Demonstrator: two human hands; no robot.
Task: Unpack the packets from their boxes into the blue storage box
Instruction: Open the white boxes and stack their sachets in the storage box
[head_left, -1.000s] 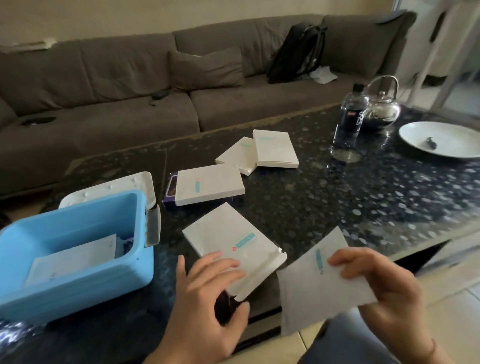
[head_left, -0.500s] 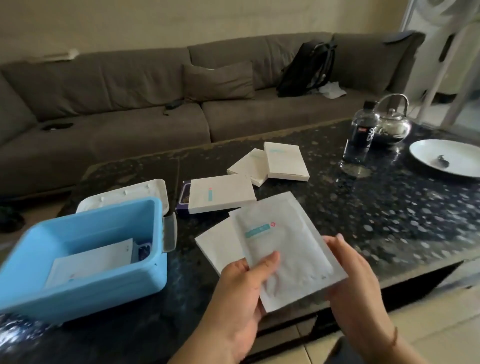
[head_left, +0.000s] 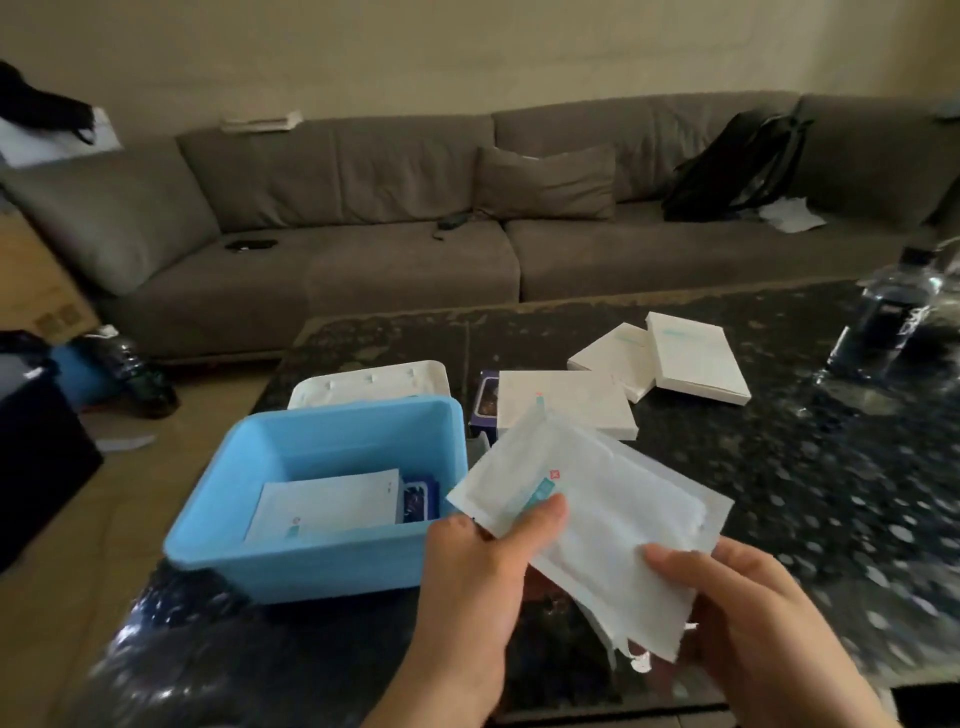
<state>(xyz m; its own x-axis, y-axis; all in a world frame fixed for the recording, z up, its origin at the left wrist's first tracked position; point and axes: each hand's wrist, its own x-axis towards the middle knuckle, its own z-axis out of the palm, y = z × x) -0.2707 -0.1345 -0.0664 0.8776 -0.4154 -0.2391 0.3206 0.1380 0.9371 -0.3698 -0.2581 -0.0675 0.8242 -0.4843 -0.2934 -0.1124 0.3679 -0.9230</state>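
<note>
1. The white packets (head_left: 597, 514) were held in both our hands, just right of the blue storage box (head_left: 311, 561) on the counter (head_left: 805, 467).
2. Our left hand (head_left: 478, 566) pinched their left edge, thumb on top.
3. Our right hand (head_left: 748, 618) gripped the lower right corner.
4. One packet in the box (head_left: 327, 501) lay flat.

One head-worn wide-angle view looks forward and down across the dark table (head_left: 779, 467) toward the sofa (head_left: 415, 249) behind it. Both hands sit close at the lower edge, the blue box (head_left: 311, 561) near left.
</note>
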